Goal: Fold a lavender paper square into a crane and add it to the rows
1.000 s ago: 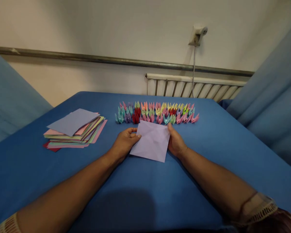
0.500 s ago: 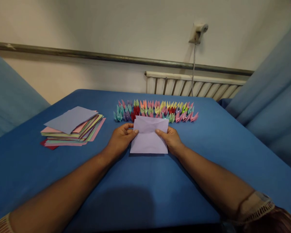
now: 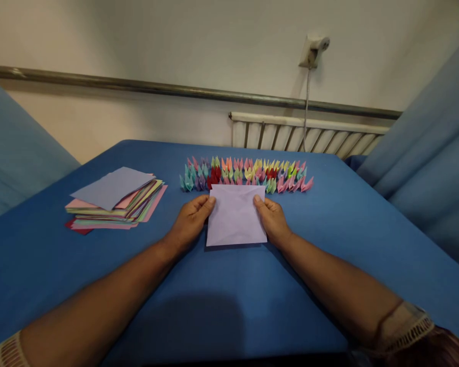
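A pale lilac square of paper (image 3: 236,215) lies flat on the blue table (image 3: 229,285) in front of me. My left hand (image 3: 190,220) grips its left edge, thumb tip on the upper left corner. My right hand (image 3: 272,219) grips the right edge, thumb on the upper right corner. Faint diagonal creases show across the sheet. Just beyond it stand rows of small folded paper cranes (image 3: 246,175) in many colours.
A stack of coloured paper sheets (image 3: 116,200), a lilac one on top, lies at the left of the table. Blue fabric rises at both sides. Behind the table are a white wall, a metal rail (image 3: 137,87) and a slatted rack (image 3: 306,135).
The sheet was turned from a tilted, diamond-like position to square with the table edge, then laid flat. My hands shifted to its upper corners.
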Available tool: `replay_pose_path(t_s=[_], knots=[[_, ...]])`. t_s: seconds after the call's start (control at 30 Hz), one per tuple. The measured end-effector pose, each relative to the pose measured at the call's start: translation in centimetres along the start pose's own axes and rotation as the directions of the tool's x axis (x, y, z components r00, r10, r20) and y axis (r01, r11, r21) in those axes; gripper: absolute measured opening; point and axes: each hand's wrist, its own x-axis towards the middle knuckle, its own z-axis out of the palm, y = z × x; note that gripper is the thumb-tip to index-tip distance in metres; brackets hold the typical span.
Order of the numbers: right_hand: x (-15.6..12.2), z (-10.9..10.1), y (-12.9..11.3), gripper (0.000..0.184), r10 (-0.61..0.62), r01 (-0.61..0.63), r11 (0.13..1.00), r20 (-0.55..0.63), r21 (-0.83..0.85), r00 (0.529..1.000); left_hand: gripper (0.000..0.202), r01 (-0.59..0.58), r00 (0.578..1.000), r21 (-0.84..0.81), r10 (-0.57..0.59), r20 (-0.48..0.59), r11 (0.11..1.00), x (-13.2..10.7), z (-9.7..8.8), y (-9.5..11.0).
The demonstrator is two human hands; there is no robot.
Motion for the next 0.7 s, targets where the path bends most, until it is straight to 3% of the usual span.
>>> replay_pose_path(t_s=[0.13, 0.37, 0.53, 0.63, 0.7], knots=[[-0.2, 0.0, -0.2, 0.048, -0.033, 0.031, 0.997, -0.024, -0.076, 0.999, 0.048, 0.042, 0.994, -0.036, -0.038, 0.104, 0.998, -0.2, 0.2, -0.5], [-0.3, -0.2, -0.4, 0.049, -0.037, 0.030, 0.992, -0.062, -0.123, 0.997, 0.048, -0.021, 0.998, 0.065, 0.017, 0.063, 0.998, 0.0, 0.2, -1.1], [-0.4, 0.0, -0.8, 0.035, -0.067, 0.067, 0.998, 0.002, -0.012, 0.998, 0.046, 0.002, 0.999, 0.104, -0.006, 0.033, 0.995, 0.1, -0.3, -0.3], [-0.2, -0.1, -1.0, 0.029, -0.060, 0.061, 0.998, 0.018, -0.007, 0.998, 0.041, 0.069, 0.985, 0.162, -0.093, 0.144, 0.984, 0.3, -0.7, -0.1], [0.1, -0.2, -0.9, 0.028, -0.056, 0.058, 0.995, 0.036, -0.079, 0.998, 0.035, 0.067, 0.964, 0.285, -0.135, 0.229, 0.956, 0.4, -1.0, -0.2]])
